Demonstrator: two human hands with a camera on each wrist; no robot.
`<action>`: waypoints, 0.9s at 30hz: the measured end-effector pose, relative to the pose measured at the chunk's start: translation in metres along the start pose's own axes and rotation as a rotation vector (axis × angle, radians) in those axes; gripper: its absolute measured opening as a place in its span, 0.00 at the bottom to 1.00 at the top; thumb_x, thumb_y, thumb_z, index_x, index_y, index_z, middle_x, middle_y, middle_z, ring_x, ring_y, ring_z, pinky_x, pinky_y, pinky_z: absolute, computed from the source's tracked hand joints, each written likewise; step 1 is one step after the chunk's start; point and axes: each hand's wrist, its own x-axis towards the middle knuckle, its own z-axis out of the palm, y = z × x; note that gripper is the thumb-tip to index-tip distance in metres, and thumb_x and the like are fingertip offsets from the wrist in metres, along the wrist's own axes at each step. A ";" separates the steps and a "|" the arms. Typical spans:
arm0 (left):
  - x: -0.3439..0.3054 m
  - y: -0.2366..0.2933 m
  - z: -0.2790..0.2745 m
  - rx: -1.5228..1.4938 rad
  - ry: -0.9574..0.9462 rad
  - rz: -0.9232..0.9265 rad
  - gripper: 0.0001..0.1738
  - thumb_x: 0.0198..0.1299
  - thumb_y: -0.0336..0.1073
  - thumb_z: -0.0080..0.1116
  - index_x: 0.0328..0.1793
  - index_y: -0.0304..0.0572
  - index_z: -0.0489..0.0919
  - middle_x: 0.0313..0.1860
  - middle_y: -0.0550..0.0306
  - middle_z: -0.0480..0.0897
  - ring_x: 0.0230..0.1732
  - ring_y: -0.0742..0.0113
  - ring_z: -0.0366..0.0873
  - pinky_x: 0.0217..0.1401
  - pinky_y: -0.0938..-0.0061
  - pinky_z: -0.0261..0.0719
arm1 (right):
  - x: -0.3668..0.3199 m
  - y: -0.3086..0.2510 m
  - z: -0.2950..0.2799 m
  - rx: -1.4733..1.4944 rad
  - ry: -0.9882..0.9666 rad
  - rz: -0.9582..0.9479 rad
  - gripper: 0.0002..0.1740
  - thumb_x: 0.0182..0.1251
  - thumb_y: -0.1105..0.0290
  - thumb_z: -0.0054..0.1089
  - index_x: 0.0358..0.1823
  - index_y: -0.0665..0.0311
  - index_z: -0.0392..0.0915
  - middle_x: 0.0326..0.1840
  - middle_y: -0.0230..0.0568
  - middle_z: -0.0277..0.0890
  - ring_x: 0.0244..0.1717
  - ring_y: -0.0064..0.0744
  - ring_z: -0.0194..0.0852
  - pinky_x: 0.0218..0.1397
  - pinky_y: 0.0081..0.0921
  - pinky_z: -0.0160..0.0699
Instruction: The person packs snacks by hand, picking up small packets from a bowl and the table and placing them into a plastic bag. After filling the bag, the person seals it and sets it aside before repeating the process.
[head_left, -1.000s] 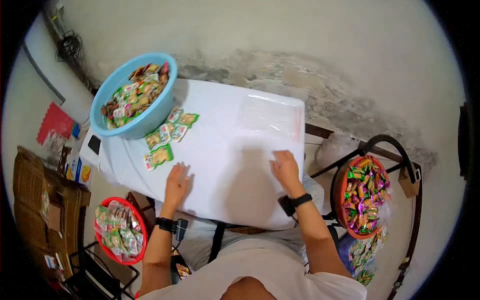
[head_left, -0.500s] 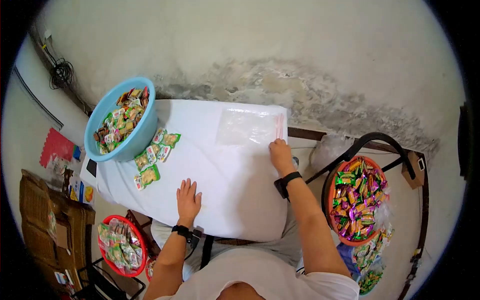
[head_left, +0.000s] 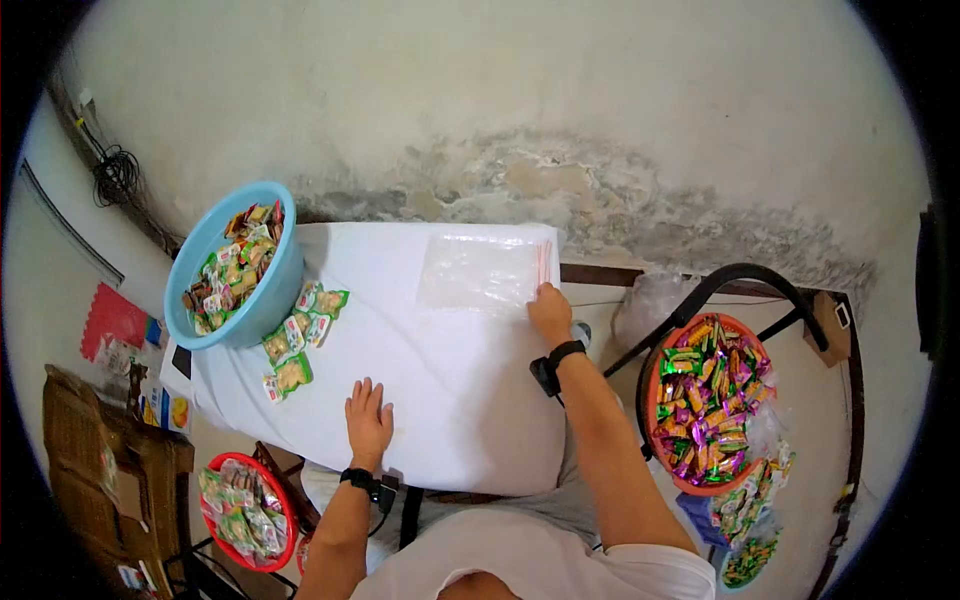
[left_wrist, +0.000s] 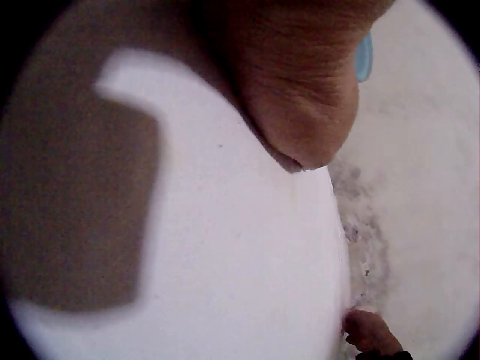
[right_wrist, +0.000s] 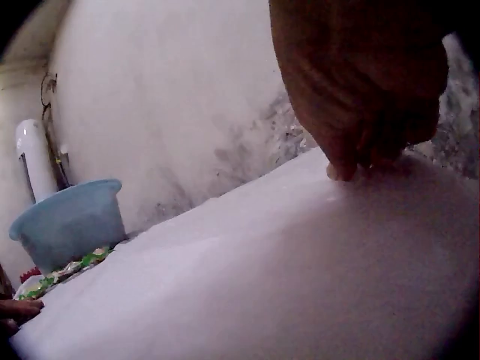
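Left hand (head_left: 369,430) is flat and loose on the tabletop (head_left: 440,385), bag (head_left: 478,272) farther ahead, corner by the right hand (head_left: 550,314), can't tell if it's pinching.

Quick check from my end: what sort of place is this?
Probably a small, makeshift packing room, though I can't be certain. A blue basin of wrapped snacks and what looks like a clear plastic bag share the white-covered table; more wrapped sweets fill an orange basin.
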 end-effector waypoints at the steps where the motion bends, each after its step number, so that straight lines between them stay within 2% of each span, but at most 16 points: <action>1: 0.000 -0.001 0.001 -0.008 0.002 0.008 0.24 0.57 0.37 0.52 0.60 0.40 0.72 0.66 0.43 0.65 0.70 0.45 0.55 0.69 0.47 0.50 | 0.003 0.002 0.004 -0.012 -0.012 0.022 0.15 0.49 0.65 0.63 0.35 0.66 0.75 0.35 0.52 0.77 0.41 0.54 0.77 0.44 0.43 0.77; 4: 0.002 0.001 0.000 -0.009 0.001 0.017 0.23 0.57 0.37 0.52 0.60 0.40 0.72 0.66 0.43 0.65 0.70 0.46 0.55 0.69 0.48 0.50 | 0.003 0.008 0.009 0.009 0.046 -0.007 0.12 0.48 0.67 0.63 0.34 0.63 0.75 0.31 0.49 0.78 0.39 0.52 0.77 0.43 0.43 0.77; 8: 0.000 0.000 0.001 0.006 0.020 0.029 0.23 0.57 0.37 0.52 0.60 0.39 0.72 0.65 0.43 0.66 0.69 0.46 0.56 0.69 0.48 0.50 | -0.001 0.006 0.006 0.077 0.082 0.028 0.10 0.50 0.67 0.62 0.32 0.61 0.75 0.31 0.47 0.77 0.37 0.50 0.78 0.40 0.44 0.76; 10: 0.000 0.002 -0.001 0.005 0.026 0.031 0.23 0.57 0.37 0.52 0.59 0.39 0.72 0.65 0.43 0.66 0.69 0.46 0.56 0.69 0.49 0.51 | -0.003 0.005 0.006 0.174 0.183 -0.053 0.10 0.51 0.66 0.62 0.30 0.61 0.73 0.31 0.46 0.77 0.35 0.49 0.76 0.39 0.43 0.75; 14: -0.001 0.003 -0.002 0.012 0.041 0.032 0.22 0.57 0.36 0.53 0.59 0.40 0.73 0.65 0.44 0.67 0.69 0.46 0.57 0.68 0.48 0.52 | -0.011 -0.009 -0.003 0.211 0.265 -0.210 0.11 0.52 0.66 0.62 0.30 0.62 0.71 0.33 0.45 0.76 0.35 0.49 0.75 0.39 0.39 0.74; 16: -0.001 0.003 -0.002 0.007 0.053 0.037 0.22 0.57 0.36 0.53 0.58 0.40 0.73 0.65 0.44 0.67 0.68 0.45 0.58 0.68 0.48 0.52 | -0.016 -0.016 -0.001 0.489 0.168 -0.151 0.10 0.52 0.70 0.62 0.34 0.63 0.71 0.34 0.43 0.76 0.34 0.42 0.75 0.37 0.33 0.74; 17: -0.001 0.003 -0.002 0.002 0.063 0.047 0.22 0.56 0.36 0.53 0.58 0.40 0.73 0.64 0.44 0.67 0.68 0.45 0.58 0.67 0.48 0.53 | -0.017 -0.019 0.004 0.488 0.163 -0.157 0.10 0.52 0.70 0.62 0.34 0.63 0.71 0.34 0.43 0.76 0.34 0.42 0.75 0.37 0.33 0.74; 19: 0.000 0.002 0.000 -0.010 0.074 0.043 0.22 0.56 0.36 0.54 0.57 0.40 0.74 0.64 0.44 0.68 0.68 0.45 0.58 0.67 0.48 0.53 | -0.025 -0.029 0.013 0.793 0.179 -0.181 0.09 0.55 0.72 0.59 0.38 0.63 0.72 0.32 0.37 0.75 0.34 0.30 0.75 0.32 0.27 0.74; 20: -0.001 0.000 0.001 -0.018 0.081 0.046 0.21 0.56 0.35 0.54 0.57 0.40 0.74 0.64 0.43 0.68 0.67 0.45 0.59 0.67 0.48 0.53 | -0.034 -0.032 0.017 0.795 0.164 -0.189 0.09 0.55 0.72 0.59 0.38 0.63 0.72 0.32 0.37 0.75 0.34 0.30 0.75 0.32 0.27 0.74; 22: -0.001 -0.004 0.004 -0.045 0.105 0.031 0.21 0.55 0.36 0.55 0.56 0.40 0.75 0.63 0.43 0.68 0.67 0.45 0.60 0.67 0.49 0.54 | -0.069 -0.058 0.000 1.131 -0.166 0.042 0.12 0.59 0.72 0.57 0.44 0.64 0.74 0.34 0.34 0.75 0.35 0.22 0.73 0.34 0.20 0.74; 24: 0.003 0.003 0.005 -0.179 0.121 -0.019 0.22 0.53 0.36 0.59 0.55 0.39 0.76 0.62 0.42 0.69 0.64 0.44 0.63 0.66 0.55 0.58 | -0.101 -0.071 0.005 1.108 -0.254 0.038 0.13 0.61 0.71 0.56 0.46 0.64 0.74 0.35 0.34 0.75 0.37 0.22 0.73 0.37 0.19 0.73; 26: 0.009 0.034 -0.008 -0.398 0.161 0.037 0.23 0.51 0.36 0.61 0.55 0.38 0.75 0.61 0.42 0.70 0.63 0.45 0.64 0.64 0.61 0.62 | -0.133 -0.081 0.005 1.083 -0.341 0.045 0.14 0.62 0.71 0.55 0.49 0.64 0.74 0.37 0.34 0.76 0.38 0.21 0.74 0.40 0.17 0.73; 27: 0.011 0.055 -0.015 -0.402 0.166 0.037 0.24 0.51 0.34 0.62 0.55 0.37 0.75 0.60 0.42 0.71 0.63 0.46 0.64 0.64 0.64 0.64 | -0.151 -0.087 0.001 1.131 -0.451 0.011 0.15 0.64 0.71 0.54 0.52 0.64 0.73 0.41 0.34 0.76 0.42 0.22 0.74 0.42 0.18 0.73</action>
